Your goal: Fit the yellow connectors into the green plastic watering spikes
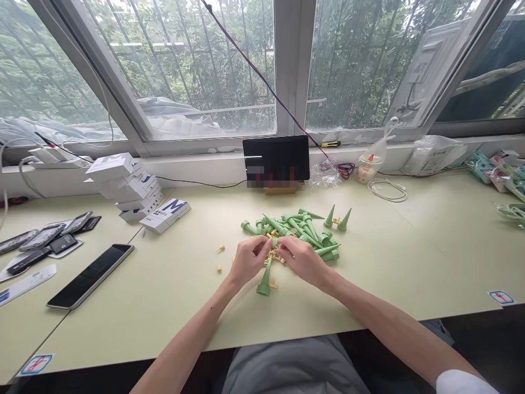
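Observation:
My left hand (251,256) and my right hand (302,258) meet over a pile of parts, thumbs and fingertips closed in a pinch. Between the fingertips shows a small bit of a green plastic spike (275,242); most of it is hidden. Behind and right of my hands lie several hollow green watering spikes (309,227) in a heap. Small yellow plastic valves (280,259) are scattered below my fingers. One loose green spike (264,282) lies in front, wide end toward me, with a yellow valve (273,284) beside it.
Two spikes (329,216) stand upright at the back right. Two stray yellow valves (220,248) lie left of my hand. A dark screen (276,160) leans by the window. White boxes (135,186), a phone (91,275) and a lidded cup (368,167) are also on the table (410,257).

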### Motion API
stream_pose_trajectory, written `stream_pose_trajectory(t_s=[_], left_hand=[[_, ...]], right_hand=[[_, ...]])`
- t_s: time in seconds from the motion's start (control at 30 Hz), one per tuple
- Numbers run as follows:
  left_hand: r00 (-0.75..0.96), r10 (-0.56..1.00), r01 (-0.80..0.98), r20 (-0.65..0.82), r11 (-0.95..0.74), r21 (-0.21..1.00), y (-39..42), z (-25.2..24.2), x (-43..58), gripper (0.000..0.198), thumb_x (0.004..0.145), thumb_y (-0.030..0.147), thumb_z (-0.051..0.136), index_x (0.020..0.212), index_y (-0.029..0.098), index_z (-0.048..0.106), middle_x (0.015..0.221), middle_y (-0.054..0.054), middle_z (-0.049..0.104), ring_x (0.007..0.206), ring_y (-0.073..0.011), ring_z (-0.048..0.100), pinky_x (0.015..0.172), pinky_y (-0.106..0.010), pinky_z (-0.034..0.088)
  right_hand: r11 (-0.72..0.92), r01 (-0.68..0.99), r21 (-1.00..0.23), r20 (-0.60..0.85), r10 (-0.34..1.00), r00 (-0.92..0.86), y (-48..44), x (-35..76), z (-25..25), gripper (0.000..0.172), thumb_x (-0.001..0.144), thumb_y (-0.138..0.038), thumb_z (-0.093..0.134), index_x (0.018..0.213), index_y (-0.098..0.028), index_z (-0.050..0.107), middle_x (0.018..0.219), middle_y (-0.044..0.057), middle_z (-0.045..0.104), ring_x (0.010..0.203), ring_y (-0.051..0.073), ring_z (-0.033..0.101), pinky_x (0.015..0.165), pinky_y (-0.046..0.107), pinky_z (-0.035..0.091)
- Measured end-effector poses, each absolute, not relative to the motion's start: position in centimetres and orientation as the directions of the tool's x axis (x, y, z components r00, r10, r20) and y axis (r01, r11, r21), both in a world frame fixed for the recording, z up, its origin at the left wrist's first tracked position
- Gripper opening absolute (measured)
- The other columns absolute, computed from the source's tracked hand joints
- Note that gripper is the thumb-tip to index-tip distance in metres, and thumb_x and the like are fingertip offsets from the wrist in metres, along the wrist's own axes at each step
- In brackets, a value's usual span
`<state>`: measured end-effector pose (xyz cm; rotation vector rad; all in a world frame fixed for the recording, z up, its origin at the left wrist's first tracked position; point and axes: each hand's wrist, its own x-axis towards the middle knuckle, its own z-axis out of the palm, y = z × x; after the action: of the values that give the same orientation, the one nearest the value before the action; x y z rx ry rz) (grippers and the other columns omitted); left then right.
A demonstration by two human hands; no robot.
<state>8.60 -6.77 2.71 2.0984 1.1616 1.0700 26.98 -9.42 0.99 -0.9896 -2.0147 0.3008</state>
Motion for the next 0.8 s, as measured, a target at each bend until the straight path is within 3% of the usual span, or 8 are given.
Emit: stream_pose_trajectory(t_s=[0.13, 0.4, 0.63, 0.8], left_hand=[[0.341, 0.87, 0.42, 0.356, -0.48, 0.77, -6.79, 2.71, 8.58, 0.038, 0.096, 0.038, 0.052, 0.064, 0.016, 0.052, 0.055, 0.005, 0.036, 0.052, -0.0082, 0.028, 0.049, -0.023, 0.025], [0.436, 0.848, 0.299, 0.3, -0.451, 0.841, -6.96, 2.81, 8.54, 0.037, 0.097, 0.039, 0.051, 0.068, 0.015, 0.056, 0.056, 0.004, 0.04, 0.052, -0.0079, 0.032, 0.047, -0.022, 0.024], [0.466, 0.832, 0.295, 0.3, -0.466, 0.834, -7.21, 3.1, 8.66, 0.033, 0.094, 0.038, 0.056, 0.072, 0.015, 0.061, 0.057, 0.003, 0.047, 0.053, -0.0084, 0.036, 0.048, -0.022, 0.027], [0.442, 0.832, 0.306, 0.337, -0.493, 0.815, -7.07, 2.81, 8.71, 0.035, 0.096, 0.037, 0.053, 0.07, 0.015, 0.059, 0.055, 0.003, 0.043, 0.051, -0.0082, 0.033, 0.047, -0.023, 0.026]], right_hand=[[0.672, 0.494, -0.552, 0.652, 0.717, -0.247, -9.25, 27.11, 0.9, 0.007, 0.101, -0.025, 0.049, 0.101, -0.021, 0.055, 0.084, 0.003, 0.06, 0.072, 0.016, 0.058, 0.066, 0.027, 0.049], [0.711, 0.442, -0.547, 0.682, 0.685, -0.258, -9.47, 26.95, 1.41, 0.012, 0.102, -0.03, 0.048, 0.1, -0.022, 0.057, 0.085, 0.004, 0.061, 0.074, 0.016, 0.061, 0.067, 0.027, 0.052], [0.72, 0.452, -0.527, 0.676, 0.677, -0.292, -9.48, 26.92, 1.21, 0.011, 0.102, -0.026, 0.049, 0.102, -0.021, 0.058, 0.087, 0.005, 0.063, 0.073, 0.016, 0.061, 0.066, 0.027, 0.053], [0.716, 0.425, -0.554, 0.674, 0.685, -0.276, -9.34, 26.76, 1.25, 0.006, 0.099, -0.023, 0.055, 0.101, -0.02, 0.06, 0.089, 0.004, 0.063, 0.077, 0.015, 0.062, 0.072, 0.027, 0.054]])
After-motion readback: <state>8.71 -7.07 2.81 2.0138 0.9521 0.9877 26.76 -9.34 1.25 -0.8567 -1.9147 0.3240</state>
